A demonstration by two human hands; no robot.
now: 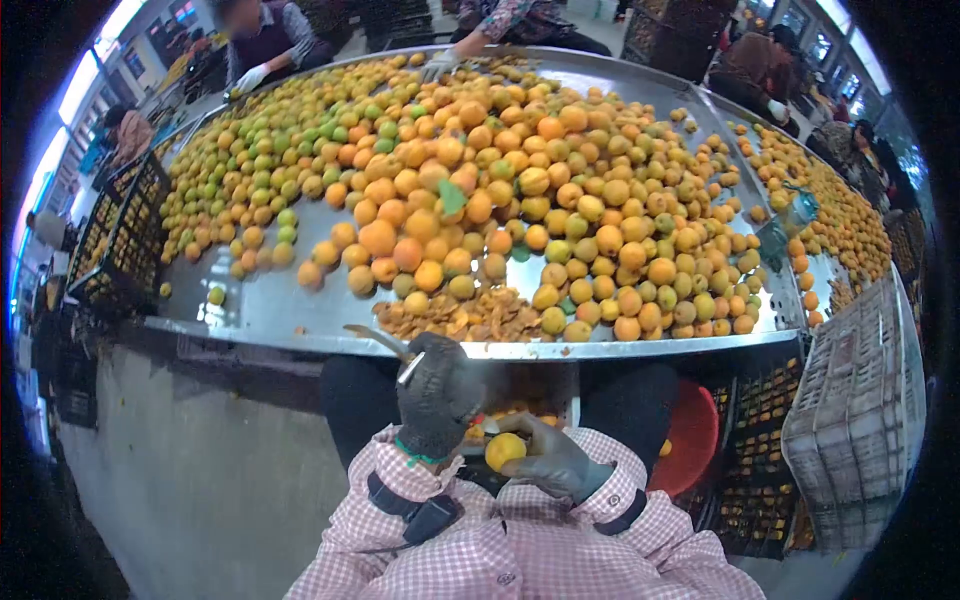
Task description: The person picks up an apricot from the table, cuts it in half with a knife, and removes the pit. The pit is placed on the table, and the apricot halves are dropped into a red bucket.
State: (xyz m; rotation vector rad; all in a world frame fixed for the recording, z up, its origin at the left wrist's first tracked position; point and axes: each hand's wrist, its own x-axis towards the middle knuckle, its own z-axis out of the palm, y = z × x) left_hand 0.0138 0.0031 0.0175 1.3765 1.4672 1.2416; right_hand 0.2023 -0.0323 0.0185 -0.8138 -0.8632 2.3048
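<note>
My left hand [437,395], in a dark knitted glove, is closed around a curved knife [378,338] whose metal blade points left over the table's front edge. Low in front of my body, my right hand [560,462], in a grey glove, is wrapped around a yellow apricot [505,452]. A small pale and red piece shows beside its fingertips, too small to make out. Cut apricot pieces [465,318] lie heaped at the table edge, just beyond my left hand. Below, between my knees, more orange pieces show in a container, partly hidden by my hands.
A big pile of apricots [560,150] covers much of the metal table [330,322]. A black crate [120,235] stands at left; a red basin [694,440], stacked trays [760,450] and a white crate [850,420] stand at right. A co-worker's gloved hand [440,66] reaches into the far side.
</note>
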